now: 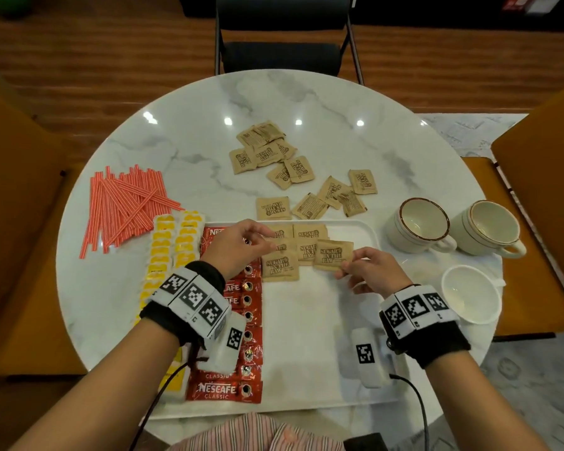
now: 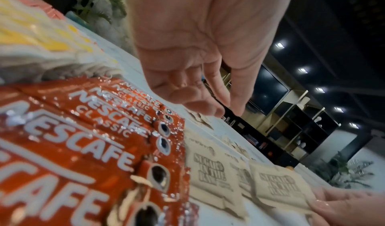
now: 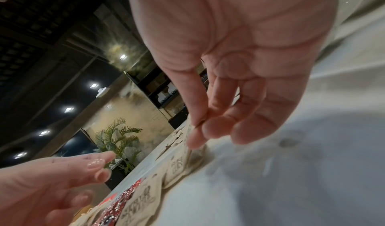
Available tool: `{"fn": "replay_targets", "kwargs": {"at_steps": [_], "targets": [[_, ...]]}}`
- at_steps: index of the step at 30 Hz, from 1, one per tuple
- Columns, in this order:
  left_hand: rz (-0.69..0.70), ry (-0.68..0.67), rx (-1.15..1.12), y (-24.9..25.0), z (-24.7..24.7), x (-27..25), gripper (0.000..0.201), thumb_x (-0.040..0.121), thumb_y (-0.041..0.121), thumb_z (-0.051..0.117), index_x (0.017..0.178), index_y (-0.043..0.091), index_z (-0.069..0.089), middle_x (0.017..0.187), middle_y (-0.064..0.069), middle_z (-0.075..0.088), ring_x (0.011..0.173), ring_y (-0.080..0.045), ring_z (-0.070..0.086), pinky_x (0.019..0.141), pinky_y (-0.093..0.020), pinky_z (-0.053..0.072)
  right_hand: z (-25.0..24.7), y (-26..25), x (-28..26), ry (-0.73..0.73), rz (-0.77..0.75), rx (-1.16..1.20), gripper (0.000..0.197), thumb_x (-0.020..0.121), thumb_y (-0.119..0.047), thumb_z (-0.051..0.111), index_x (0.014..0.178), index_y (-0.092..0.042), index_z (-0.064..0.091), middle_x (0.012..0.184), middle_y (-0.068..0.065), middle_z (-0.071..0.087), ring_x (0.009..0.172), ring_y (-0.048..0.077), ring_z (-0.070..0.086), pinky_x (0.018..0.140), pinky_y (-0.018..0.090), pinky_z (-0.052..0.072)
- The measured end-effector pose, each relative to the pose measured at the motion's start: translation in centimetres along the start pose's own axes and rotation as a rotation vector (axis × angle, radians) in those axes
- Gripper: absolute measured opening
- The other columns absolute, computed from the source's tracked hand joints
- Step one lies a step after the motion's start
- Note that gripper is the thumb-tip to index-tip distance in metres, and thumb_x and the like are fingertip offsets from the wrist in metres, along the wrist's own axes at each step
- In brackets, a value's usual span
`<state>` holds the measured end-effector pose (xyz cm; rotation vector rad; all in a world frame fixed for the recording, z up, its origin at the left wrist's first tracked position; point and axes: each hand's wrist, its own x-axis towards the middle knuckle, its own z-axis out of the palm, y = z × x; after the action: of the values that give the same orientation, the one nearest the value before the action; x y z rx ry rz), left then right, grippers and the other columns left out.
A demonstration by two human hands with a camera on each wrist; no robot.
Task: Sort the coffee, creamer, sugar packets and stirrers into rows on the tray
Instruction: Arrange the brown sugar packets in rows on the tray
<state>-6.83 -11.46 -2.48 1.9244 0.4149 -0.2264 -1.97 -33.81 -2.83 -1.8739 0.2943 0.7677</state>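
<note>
A white tray (image 1: 367, 227) lies before me on the marble table. Down its left side run yellow creamer packets (image 1: 163, 252), then red Nescafe coffee packets (image 1: 223, 390) (image 2: 87, 147). Several brown sugar packets (image 1: 280, 265) (image 2: 208, 168) lie at the tray's top. My right hand (image 1: 347, 266) (image 3: 198, 127) pinches one sugar packet (image 1: 332, 254) (image 2: 279, 186) by its near corner, just right of those. My left hand (image 1: 267, 244) (image 2: 225, 111) hovers over the top packets with relaxed fingers, holding nothing. Red-striped stirrers (image 1: 124, 203) lie piled on the table, left of the tray.
More sugar packets (image 1: 264, 151) lie scattered on the table beyond the tray. Two brown-rimmed cups (image 1: 417, 226) (image 1: 485, 229) and a white cup (image 1: 469, 294) stand to the right. A black chair (image 1: 280, 37) is across the table. The tray's right half is bare.
</note>
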Motion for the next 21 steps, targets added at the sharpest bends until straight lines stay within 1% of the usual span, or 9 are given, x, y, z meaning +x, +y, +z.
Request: {"fn": "replay_targets", "kwargs": {"at_steps": [2, 4, 6, 8, 10, 13, 16, 21], "targets": [[0.023, 0.013, 0.124, -0.1, 0.1, 0.0, 0.014, 0.083, 0.020, 0.068, 0.084, 0.030, 0.057, 0.079, 0.009, 0.058, 0.074, -0.005, 0.054, 0.069, -0.017, 0.042, 0.0, 0.2, 0.1, 0.002, 0.031, -0.038, 0.016, 0.087, 0.000, 0.055, 0.076, -0.010, 0.049, 0.052, -0.001, 0.064, 0.046, 0.015, 0.047, 0.050, 0.026, 0.042], [0.034, -0.014, 0.311, 0.2, 0.3, -0.1, 0.012, 0.082, 0.026, 0.069, 0.089, 0.028, 0.059, 0.083, 0.008, 0.058, 0.076, -0.008, 0.054, 0.070, -0.020, 0.043, 0.3, 0.2, 0.2, 0.007, 0.050, -0.078, 0.014, 0.087, -0.002, 0.056, 0.078, -0.011, 0.050, 0.060, 0.003, 0.064, 0.049, 0.016, 0.046, 0.050, 0.026, 0.041], [0.052, -0.058, 0.579, 0.6, 0.8, 0.0, 0.023, 0.083, 0.033, 0.067, 0.103, 0.025, 0.060, 0.089, 0.007, 0.056, 0.084, -0.011, 0.053, 0.079, -0.027, 0.047, 0.6, 0.4, 0.4, 0.025, 0.052, -0.132, 0.016, 0.087, -0.006, 0.057, 0.075, -0.012, 0.049, 0.066, 0.005, 0.064, 0.050, 0.017, 0.046, 0.049, 0.026, 0.040], [0.105, -0.096, 0.846, 1.2, 1.5, 0.0, 0.034, 0.084, 0.040, 0.063, 0.114, 0.025, 0.055, 0.104, 0.006, 0.054, 0.100, -0.014, 0.051, 0.090, -0.033, 0.045, 0.8, 0.6, 0.8, 0.063, 0.032, -0.215, 0.020, 0.086, -0.009, 0.059, 0.068, -0.015, 0.050, 0.065, 0.002, 0.063, 0.051, 0.015, 0.047, 0.050, 0.025, 0.041], [0.154, -0.128, 1.005, 1.5, 2.1, 0.1, 0.043, 0.085, 0.045, 0.060, 0.121, 0.025, 0.050, 0.119, 0.004, 0.051, 0.113, -0.017, 0.047, 0.094, -0.033, 0.042, 1.0, 0.7, 1.0, 0.098, 0.011, -0.294, 0.022, 0.084, -0.013, 0.062, 0.064, -0.018, 0.053, 0.064, -0.002, 0.059, 0.054, 0.010, 0.047, 0.053, 0.022, 0.040], [0.178, -0.137, 1.121, 1.5, 2.8, 0.2, 0.049, 0.086, 0.048, 0.057, 0.126, 0.021, 0.045, 0.127, 0.001, 0.047, 0.117, -0.020, 0.046, 0.092, -0.033, 0.041, 1.1, 0.7, 1.1, 0.095, 0.008, -0.354, 0.022, 0.083, -0.017, 0.064, 0.063, -0.020, 0.055, 0.064, -0.004, 0.055, 0.056, 0.007, 0.044, 0.052, 0.018, 0.036], [0.197, -0.112, 1.185, 1.2, 3.2, 0.2, 0.053, 0.086, 0.049, 0.056, 0.127, 0.019, 0.043, 0.127, -0.001, 0.047, 0.115, -0.021, 0.048, 0.089, -0.033, 0.043, 1.2, 0.5, 1.0, 0.084, 0.017, -0.381, 0.021, 0.083, -0.018, 0.064, 0.064, -0.020, 0.056, 0.065, -0.004, 0.056, 0.056, 0.006, 0.044, 0.049, 0.018, 0.033], [0.207, -0.082, 1.219, 0.7, 3.4, 0.1, 0.053, 0.086, 0.048, 0.057, 0.128, 0.018, 0.043, 0.125, -0.002, 0.047, 0.113, -0.021, 0.050, 0.088, -0.032, 0.043, 1.5, 0.3, 0.9, 0.077, 0.012, -0.397, 0.022, 0.083, -0.021, 0.065, 0.063, -0.020, 0.057, 0.062, -0.005, 0.056, 0.056, 0.006, 0.045, 0.050, 0.018, 0.032]]}}
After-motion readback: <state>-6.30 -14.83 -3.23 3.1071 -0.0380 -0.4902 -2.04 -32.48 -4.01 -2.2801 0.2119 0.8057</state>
